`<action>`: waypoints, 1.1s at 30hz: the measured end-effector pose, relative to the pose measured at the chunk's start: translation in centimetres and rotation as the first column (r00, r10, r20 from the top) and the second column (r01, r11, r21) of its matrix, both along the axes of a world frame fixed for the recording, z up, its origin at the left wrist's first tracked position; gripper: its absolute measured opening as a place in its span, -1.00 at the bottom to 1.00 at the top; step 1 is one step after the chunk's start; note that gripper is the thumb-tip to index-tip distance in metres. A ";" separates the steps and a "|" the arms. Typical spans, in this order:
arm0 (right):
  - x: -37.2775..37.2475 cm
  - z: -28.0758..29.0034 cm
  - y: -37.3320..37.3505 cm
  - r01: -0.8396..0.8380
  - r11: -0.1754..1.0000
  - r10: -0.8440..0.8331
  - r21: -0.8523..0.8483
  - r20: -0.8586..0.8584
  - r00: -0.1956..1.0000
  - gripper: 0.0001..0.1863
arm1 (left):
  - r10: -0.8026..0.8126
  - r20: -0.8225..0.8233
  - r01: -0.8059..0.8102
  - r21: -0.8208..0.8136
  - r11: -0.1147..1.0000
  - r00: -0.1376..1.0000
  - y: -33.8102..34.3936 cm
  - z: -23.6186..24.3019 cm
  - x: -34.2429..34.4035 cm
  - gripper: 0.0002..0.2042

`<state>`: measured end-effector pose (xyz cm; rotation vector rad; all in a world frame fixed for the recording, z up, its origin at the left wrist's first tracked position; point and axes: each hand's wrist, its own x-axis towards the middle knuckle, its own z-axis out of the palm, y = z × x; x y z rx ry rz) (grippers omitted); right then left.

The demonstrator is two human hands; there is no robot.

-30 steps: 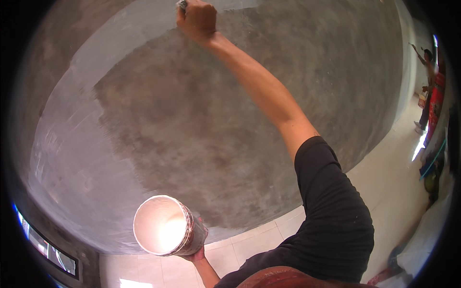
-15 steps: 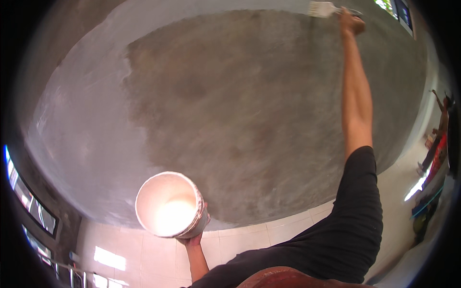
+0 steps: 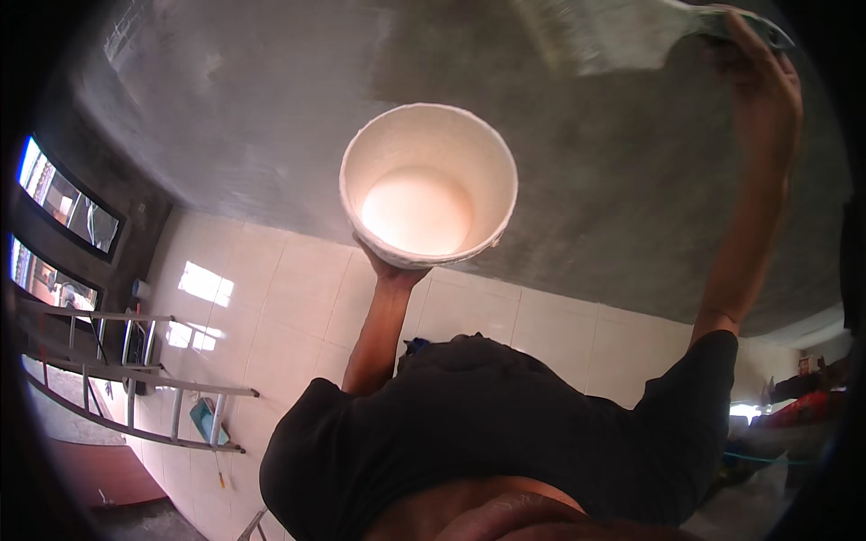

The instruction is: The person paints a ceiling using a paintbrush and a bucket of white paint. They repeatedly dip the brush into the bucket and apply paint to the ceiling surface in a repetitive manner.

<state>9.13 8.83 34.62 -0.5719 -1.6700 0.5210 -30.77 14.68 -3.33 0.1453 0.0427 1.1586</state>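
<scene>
A round, whitish bucket (image 3: 428, 140) is clasped at six o'clock by the left hand (image 3: 395, 272); at one, a broad, pale, blurred brush (image 3: 631, 36) by the right hand (image 3: 753, 63).

Daylight from the windows (image 3: 74, 209) glares in patches on the floor (image 3: 206, 283); the wall (image 3: 577, 198) looks dim to me, the brush (image 3: 622, 38) blurs, and edges bend into black.

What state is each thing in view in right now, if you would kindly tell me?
Bucket: uncovered, held in the left hand
Liquid: pale, covering the bucket's bottom
Brush: held in the right hand, blurred
Wall: paler at left, darker toward the right
Floor: partly sunlit
Ladder: standing or lying, cannot tell
Windows: open or shut, cannot tell
</scene>
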 end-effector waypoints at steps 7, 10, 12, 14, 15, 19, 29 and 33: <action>-15.9 -6.5 2.6 0.219 0.937 -0.037 -0.272 0.546 0.837 -0.73 | 0.183 -0.127 -0.159 0.179 0.971 0.975 -0.1 -0.9 0.7 -0.09; -18.0 -9.1 3.8 0.207 0.961 -0.065 -0.181 0.581 0.811 -0.69 | 0.229 -0.189 -0.189 0.207 0.960 0.955 -0.4 -0.4 0.9 -0.17; -18.6 -9.5 4.0 0.201 0.966 -0.062 -0.161 0.612 0.788 -0.68 | 0.271 -0.224 -0.220 0.231 0.948 0.936 -0.9 0.1 0.9 -0.23; -18.7 -9.8 4.0 0.200 0.967 -0.042 -0.160 0.672 0.740 -0.68 | 0.540 -0.401 -0.314 0.505 0.804 0.740 -1.2 0.7 0.9 -0.28; -18.8 -9.9 4.0 0.197 0.968 -0.033 -0.156 0.698 0.715 -0.67 | 0.667 -0.442 -0.313 0.638 0.704 0.600 -1.2 1.1 0.8 -0.28; -18.8 -10.7 4.2 0.153 0.983 -0.014 -0.106 0.778 0.628 -0.73 | 0.907 -0.358 -0.189 0.897 0.400 0.220 -1.3 2.1 0.4 -0.26; -18.2 -10.6 4.1 0.141 0.985 -0.026 -0.101 0.718 0.695 -0.78 | 0.940 -0.281 -0.164 0.935 0.313 0.195 -1.8 3.4 0.1 -0.23; -17.2 -10.4 4.0 0.018 0.999 -0.031 0.028 0.615 0.788 -0.84 | 0.693 -0.387 -0.247 0.737 0.629 0.608 -1.9 4.0 0.0 -0.22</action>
